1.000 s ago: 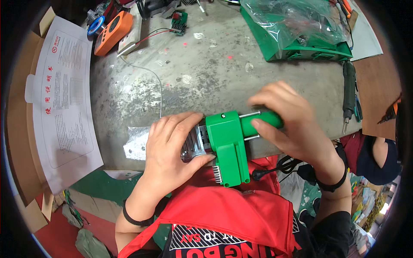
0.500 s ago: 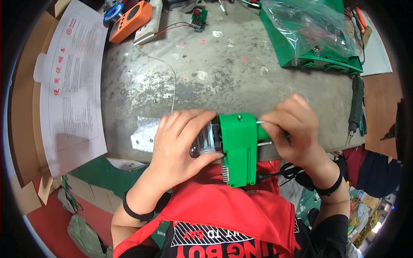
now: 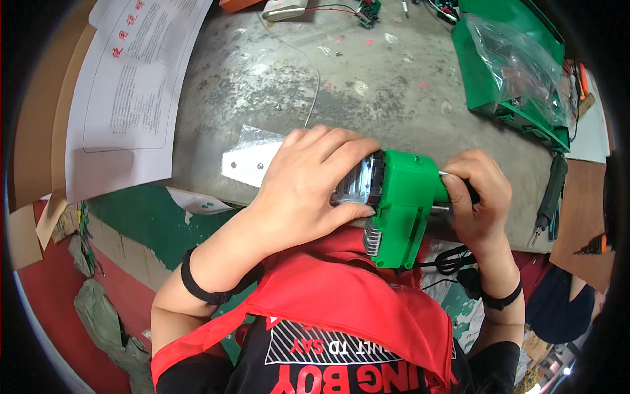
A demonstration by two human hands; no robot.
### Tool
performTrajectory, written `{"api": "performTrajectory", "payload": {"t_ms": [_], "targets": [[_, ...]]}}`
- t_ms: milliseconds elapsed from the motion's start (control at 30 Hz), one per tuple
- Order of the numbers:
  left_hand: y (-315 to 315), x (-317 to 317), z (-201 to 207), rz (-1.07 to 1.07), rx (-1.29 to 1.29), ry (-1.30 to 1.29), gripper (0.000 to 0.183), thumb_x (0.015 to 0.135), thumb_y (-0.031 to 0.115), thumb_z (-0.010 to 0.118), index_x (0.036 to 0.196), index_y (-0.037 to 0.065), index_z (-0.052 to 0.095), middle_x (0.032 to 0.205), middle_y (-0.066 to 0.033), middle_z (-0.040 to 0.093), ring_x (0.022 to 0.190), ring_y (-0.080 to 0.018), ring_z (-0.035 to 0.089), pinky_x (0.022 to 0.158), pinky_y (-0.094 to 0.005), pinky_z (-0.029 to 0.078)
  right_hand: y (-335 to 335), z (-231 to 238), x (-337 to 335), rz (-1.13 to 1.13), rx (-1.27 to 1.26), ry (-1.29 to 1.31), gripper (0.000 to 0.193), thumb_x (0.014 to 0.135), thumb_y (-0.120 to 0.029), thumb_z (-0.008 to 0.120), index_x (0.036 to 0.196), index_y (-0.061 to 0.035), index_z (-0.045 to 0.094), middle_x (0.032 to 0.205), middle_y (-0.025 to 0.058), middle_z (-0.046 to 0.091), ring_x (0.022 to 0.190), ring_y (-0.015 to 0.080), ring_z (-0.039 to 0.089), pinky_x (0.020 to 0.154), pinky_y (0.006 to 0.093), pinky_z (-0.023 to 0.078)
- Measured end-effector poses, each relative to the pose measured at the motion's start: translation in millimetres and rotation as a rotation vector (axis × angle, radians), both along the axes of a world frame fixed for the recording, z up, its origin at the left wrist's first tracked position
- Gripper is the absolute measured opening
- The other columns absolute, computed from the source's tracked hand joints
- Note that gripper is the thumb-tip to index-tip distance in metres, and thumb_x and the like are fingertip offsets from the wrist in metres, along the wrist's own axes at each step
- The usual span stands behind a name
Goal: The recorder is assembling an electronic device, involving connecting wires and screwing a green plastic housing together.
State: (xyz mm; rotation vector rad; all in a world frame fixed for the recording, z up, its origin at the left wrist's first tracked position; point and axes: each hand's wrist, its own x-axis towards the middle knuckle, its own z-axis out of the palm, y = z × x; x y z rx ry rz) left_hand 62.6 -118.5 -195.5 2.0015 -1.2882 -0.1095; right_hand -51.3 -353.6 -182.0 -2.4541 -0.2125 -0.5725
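Observation:
Above my lap, at the table's near edge, is a device with a green plastic housing (image 3: 408, 190). Its left end, a dark collar and a clear shiny part (image 3: 354, 184), sits under my left hand (image 3: 315, 171), whose fingers and thumb wrap around it. On the housing's right side, the fingers of my right hand (image 3: 482, 194) are closed by the end of a thin metal rod (image 3: 443, 173). A second metal rod (image 3: 441, 208) sticks out lower down. Part of a green handle shows between them; my right palm hides the rest. A black cord (image 3: 453, 262) hangs below.
A white printed sheet (image 3: 128, 111) and cardboard lie on the left. Near my left hand is a white plate with holes (image 3: 244, 164). A thin wire (image 3: 317, 79) crosses the table. At the back right stands a green case (image 3: 482, 92) with clear plastic; a soldering iron (image 3: 550, 197) hangs below.
The view has shifted, so the table things sit higher and further right. The housing is tilted a little more. Both hands stay on the device, the right fingers still at the upper rod.

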Motion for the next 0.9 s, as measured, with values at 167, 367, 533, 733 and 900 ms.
{"api": "performTrajectory", "payload": {"t_ms": [167, 367, 533, 733, 900], "targets": [[0, -1, 6, -0.05, 0.059, 0.059, 0.092, 0.051, 0.05, 0.088, 0.122, 0.004, 0.05, 0.117, -0.0139, 0.057, 0.111, -0.0349, 0.054, 0.102, -0.0479, 0.034, 0, -1, 1, 0.002, -0.021, -0.002, 0.009, 0.076, -0.001, 0.069, 0.08, -0.0015, 0.061, 0.076, 0.012, 0.06, 0.068, 0.0283, 0.059, 0.061, 0.0338, 0.047], [-1, -6, 4, -0.015, 0.024, 0.023, 0.093, 0.048, 0.052, 0.086, 0.12, 0.005, 0.05, 0.112, -0.0128, 0.057, 0.109, -0.0349, 0.054, 0.103, -0.0492, 0.033, 3, 8, -6, 0.021, -0.079, -0.048, 0.008, 0.078, -0.001, 0.069, 0.081, -0.0006, 0.061, 0.077, 0.0124, 0.062, 0.066, 0.0278, 0.059, 0.059, 0.0343, 0.046], [-1, -6, 2, -0.015, 0.01, 0.032, 0.092, 0.048, 0.05, 0.086, 0.119, 0.005, 0.05, 0.111, -0.0124, 0.057, 0.109, -0.0345, 0.053, 0.103, -0.0491, 0.033, 2, 10, -9, 0.03, -0.101, -0.047, 0.007, 0.079, -0.001, 0.068, 0.082, -0.0005, 0.062, 0.076, 0.0124, 0.062, 0.066, 0.0275, 0.059, 0.059, 0.0336, 0.047], [-2, -5, 3, -0.012, 0.019, 0.079, 0.09, 0.046, 0.041, 0.089, 0.119, 0.006, 0.051, 0.11, -0.0124, 0.057, 0.108, -0.0341, 0.053, 0.101, -0.0476, 0.035, -1, 7, -11, 0.021, -0.081, -0.037, 0.006, 0.08, -0.002, 0.068, 0.083, -0.0006, 0.063, 0.078, 0.0128, 0.064, 0.068, 0.0277, 0.06, 0.062, 0.0329, 0.047], [0, -5, -2, 0.025, 0.004, 0.075, 0.089, 0.046, 0.04, 0.089, 0.119, 0.006, 0.052, 0.109, -0.0117, 0.058, 0.107, -0.034, 0.053, 0.098, -0.0452, 0.036, -5, 6, -20, 0.03, -0.075, -0.006, 0.008, 0.081, -0.004, 0.068, 0.085, -0.0006, 0.062, 0.081, 0.0128, 0.064, 0.073, 0.0258, 0.061, 0.065, 0.0334, 0.048]]}}
